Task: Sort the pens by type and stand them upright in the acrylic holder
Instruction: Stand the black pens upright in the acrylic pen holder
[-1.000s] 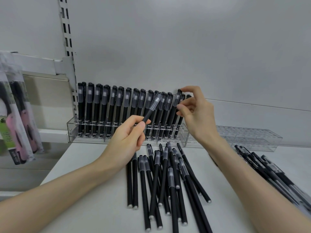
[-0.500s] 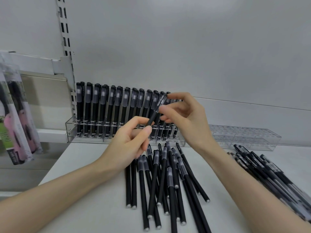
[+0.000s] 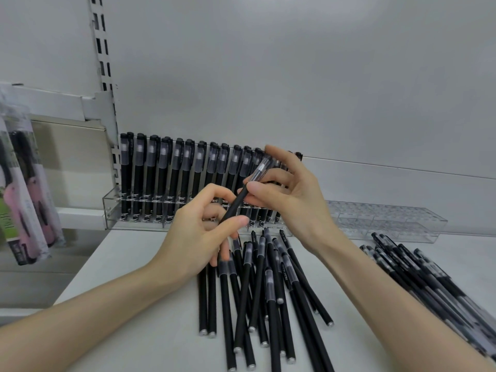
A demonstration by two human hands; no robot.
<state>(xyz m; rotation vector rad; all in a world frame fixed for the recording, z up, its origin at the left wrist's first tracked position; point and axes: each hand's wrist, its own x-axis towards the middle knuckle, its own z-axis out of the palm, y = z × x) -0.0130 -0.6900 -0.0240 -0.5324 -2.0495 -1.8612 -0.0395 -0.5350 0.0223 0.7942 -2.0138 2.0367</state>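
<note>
A black pen (image 3: 236,205) is being held in both hands just above the loose pile (image 3: 257,277) on the tabletop (image 3: 161,345), its long axis slanting from lower left up to the capped end at upper right. The lower barrel is being pinched by the left hand (image 3: 193,237), the part below the cap by the right hand (image 3: 295,202), the nearer to the holder (image 3: 110,210) directly behind. Any free slots are being hidden by that hand.

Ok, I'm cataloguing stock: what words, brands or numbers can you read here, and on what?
No text here is clear enough to quote.
White barrel print on the loose pens: too small to read.
Lettering on the hanging packets: too blurred to read.
</note>
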